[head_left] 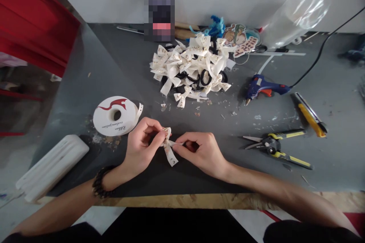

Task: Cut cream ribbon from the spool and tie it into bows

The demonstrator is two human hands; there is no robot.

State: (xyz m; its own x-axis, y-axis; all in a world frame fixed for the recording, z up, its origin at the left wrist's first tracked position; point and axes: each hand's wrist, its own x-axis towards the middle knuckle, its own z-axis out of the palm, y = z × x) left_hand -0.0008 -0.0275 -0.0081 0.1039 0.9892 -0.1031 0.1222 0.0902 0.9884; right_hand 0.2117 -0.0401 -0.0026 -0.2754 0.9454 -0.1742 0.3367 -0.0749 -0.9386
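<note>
Near the front of the dark table, a white printed ribbon (171, 156) is looped and crossed between my two hands. My left hand (145, 142) pinches its upper loop between thumb and fingers. Opposite it, my right hand (203, 152) grips another end of the same ribbon, with fingertips close to the crossing. One tail hangs down toward me. The fingers partly cover the crossing. Left of my hands lies a white ribbon spool (99, 121) with a red mark, its loose end sticking out to the right.
Beyond my hands is a heap of white ribbon bows (185, 60) with black bands. To the right lie a blue glue gun (264, 86) with a cord, a yellow utility knife (310, 117) and snips (273, 146). A white power strip (54, 167) sits at the left edge.
</note>
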